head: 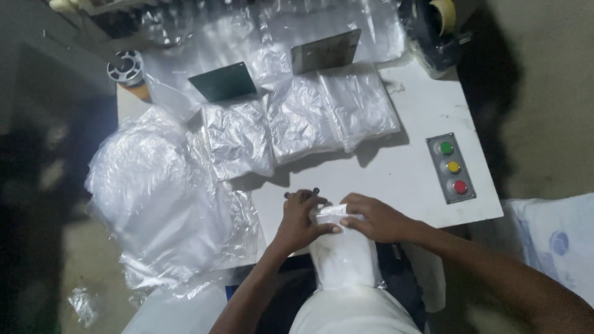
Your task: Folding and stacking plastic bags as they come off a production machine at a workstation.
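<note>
Both hands work at the near edge of the white desk. The left hand and the right hand meet over the top of a white cloth item in a clear plastic bag, which stands at the desk's near edge and runs down toward the person's lap. The left hand's fingers are curled around the bag's upper left side, grasping it, and the right hand's fingers are bent over the bag's mouth, pinching the plastic there (how tightly cannot be told).

Three stacks of flat clear plastic bags lie side by side across the middle of the desk, toward its far edge. Behind them stand two upright plates, a dark green plate and a grey metal plate. Near the right edge sits a grey control panel with green, yellow and red buttons in a row. A loose heap of clear plastic sheeting hangs over the left edge. A tape roll rests by the far left corner, and a tape dispenser sits at the far right corner.
</note>
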